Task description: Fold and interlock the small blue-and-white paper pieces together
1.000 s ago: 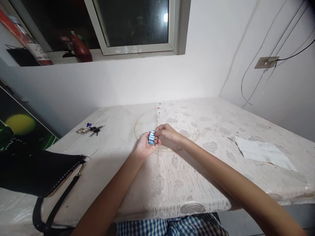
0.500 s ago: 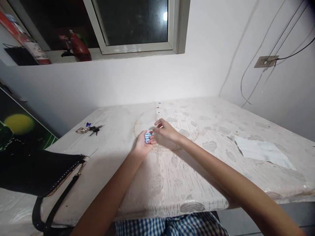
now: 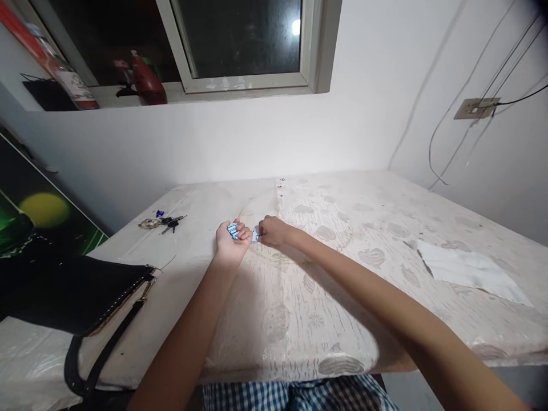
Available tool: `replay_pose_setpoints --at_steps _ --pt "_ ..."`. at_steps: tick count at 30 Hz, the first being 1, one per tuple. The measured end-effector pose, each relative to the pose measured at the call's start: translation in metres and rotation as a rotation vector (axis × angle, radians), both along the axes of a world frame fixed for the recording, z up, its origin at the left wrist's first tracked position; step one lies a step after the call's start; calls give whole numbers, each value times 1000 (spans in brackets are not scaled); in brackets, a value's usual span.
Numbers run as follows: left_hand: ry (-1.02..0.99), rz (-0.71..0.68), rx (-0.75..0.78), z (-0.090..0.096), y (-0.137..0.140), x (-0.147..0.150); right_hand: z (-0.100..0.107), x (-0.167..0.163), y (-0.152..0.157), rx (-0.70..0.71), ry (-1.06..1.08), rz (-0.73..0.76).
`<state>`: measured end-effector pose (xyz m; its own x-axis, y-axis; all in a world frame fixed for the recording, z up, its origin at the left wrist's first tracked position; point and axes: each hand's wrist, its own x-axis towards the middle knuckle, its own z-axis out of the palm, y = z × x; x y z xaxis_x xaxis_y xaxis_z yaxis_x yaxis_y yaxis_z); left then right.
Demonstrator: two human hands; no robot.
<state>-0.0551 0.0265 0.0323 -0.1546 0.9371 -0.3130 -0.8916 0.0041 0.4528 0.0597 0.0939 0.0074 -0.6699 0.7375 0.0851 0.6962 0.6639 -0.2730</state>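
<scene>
My left hand [image 3: 232,238] is closed around a small blue-and-white striped item [image 3: 232,230], held above the table. Its kind is too small to make out, and my fingers cover part of it. Just to the right, my right hand [image 3: 273,230] is closed in a pinch on a small white-and-blue piece [image 3: 256,234] that shows between the two hands. Whether this piece joins the striped item, I cannot tell. Both hands are close together over the middle of the table [image 3: 274,285].
At the left lie a bunch of keys [image 3: 171,222] and a black bag [image 3: 85,291] with a strap [image 3: 105,348]. A white cloth or paper [image 3: 471,271] lies at the right. Bottles [image 3: 148,80] stand on the window ledge. Cables hang by a wall socket [image 3: 476,108].
My left hand has moved left with the striped item. My right hand has closed from loosely spread fingers to a pinch on the white-and-blue piece. The view has shifted slightly.
</scene>
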Motion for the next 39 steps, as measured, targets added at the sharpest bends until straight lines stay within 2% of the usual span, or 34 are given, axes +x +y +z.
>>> replay_pose_setpoints --at_steps 12,15,18,22,25,31,39 --pt "16 0 -2 -6 3 -3 8 -5 4 -183 54 -49" --pt "-3 -16 -5 -6 3 -3 5 1 5 -156 127 -66" --pt "-46 -75 -13 -5 1 2 5 11 3 -162 416 -159" --pt "-47 -160 -40 -7 -1 14 15 21 -5 -475 1074 -253" --pt "4 -228 -31 -10 -2 24 23 21 -17 -654 1283 -201" --pt "107 -233 -42 -10 -3 34 33 13 -42 -802 1131 -163" --pt "83 -228 -32 -14 -2 33 33 9 -48 -757 1018 -192"
